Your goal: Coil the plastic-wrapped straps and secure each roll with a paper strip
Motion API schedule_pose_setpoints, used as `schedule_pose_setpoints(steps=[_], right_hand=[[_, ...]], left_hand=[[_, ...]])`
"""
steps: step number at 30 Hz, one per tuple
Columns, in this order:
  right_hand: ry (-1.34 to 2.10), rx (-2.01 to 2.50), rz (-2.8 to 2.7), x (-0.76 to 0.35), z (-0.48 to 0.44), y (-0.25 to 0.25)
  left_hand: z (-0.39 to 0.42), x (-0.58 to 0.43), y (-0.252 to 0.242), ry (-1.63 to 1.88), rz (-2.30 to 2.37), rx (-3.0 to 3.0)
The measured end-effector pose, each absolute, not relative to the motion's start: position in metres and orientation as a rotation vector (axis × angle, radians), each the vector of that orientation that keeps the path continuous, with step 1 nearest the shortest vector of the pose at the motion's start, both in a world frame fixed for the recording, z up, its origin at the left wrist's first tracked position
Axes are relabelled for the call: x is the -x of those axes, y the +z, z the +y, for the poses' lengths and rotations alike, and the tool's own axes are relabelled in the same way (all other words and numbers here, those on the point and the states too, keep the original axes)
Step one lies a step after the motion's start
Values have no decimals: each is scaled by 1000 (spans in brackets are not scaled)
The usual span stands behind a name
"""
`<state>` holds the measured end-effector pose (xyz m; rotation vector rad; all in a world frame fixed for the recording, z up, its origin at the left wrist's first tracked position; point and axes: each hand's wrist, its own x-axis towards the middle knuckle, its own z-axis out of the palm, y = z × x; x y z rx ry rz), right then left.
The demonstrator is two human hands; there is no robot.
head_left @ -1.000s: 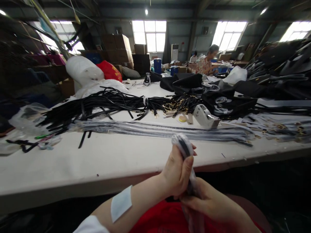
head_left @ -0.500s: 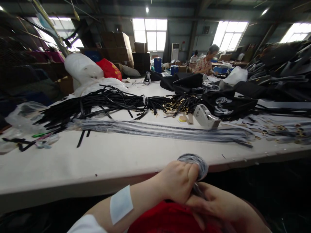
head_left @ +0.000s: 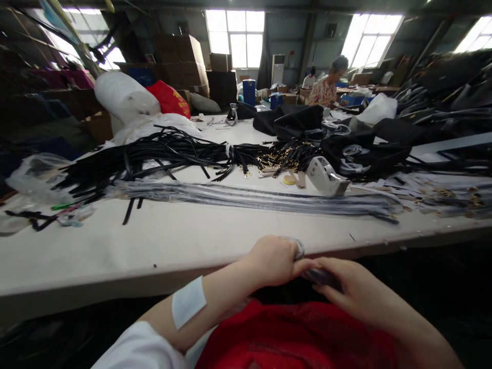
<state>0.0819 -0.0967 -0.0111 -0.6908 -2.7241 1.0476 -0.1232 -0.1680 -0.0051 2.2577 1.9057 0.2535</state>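
At the table's front edge, my left hand [head_left: 273, 260] is closed round a coiled strap in clear plastic [head_left: 299, 248], its fingers mostly hidden behind the back of the hand. My right hand [head_left: 344, 281] pinches a dark, wrapped part of the same strap between thumb and fingers, close beside the left. Beyond the hands, several long straps in clear plastic sleeves [head_left: 246, 199] lie across the table. Behind these is a tied bundle of black straps [head_left: 169, 154] with gold-coloured clasps [head_left: 277, 160] at its right end.
A tape dispenser [head_left: 326, 177] stands beside a yellow roll [head_left: 288, 180]. More sleeved straps [head_left: 453, 197] and dark bags [head_left: 295, 120] cover the right and back. Crumpled plastic [head_left: 40, 179] lies at the left of the white table [head_left: 96, 256]. Two people work far behind.
Both hands have risen a little in the picture. My left hand now covers more of the coil, and my right hand has shifted up and right, its fingers pinching the strap.
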Motion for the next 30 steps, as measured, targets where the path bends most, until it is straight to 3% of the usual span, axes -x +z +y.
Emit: schedule_pose_setpoints(steps=[3, 6, 10, 14, 24, 30], right_hand=[[708, 667, -2698, -81, -91, -17], [703, 585, -2707, -83, -87, -17], [1278, 689, -2867, -85, -84, -11], [1855, 485, -2795, -80, -81, -16], [1457, 644, -2449, -61, -85, -47], [1323, 720, -1885, -34, -117, -70]], left_hand=[[-163, 131, 2, 192, 1760, -1989], [-163, 139, 9, 250, 1642, -1790], [-167, 143, 14, 269, 1401, -1687], [-171, 141, 10, 370, 1183, -1515], [-168, 151, -10, 693, 1051, -1064], [-158, 120, -23, 1000, 776, -689]])
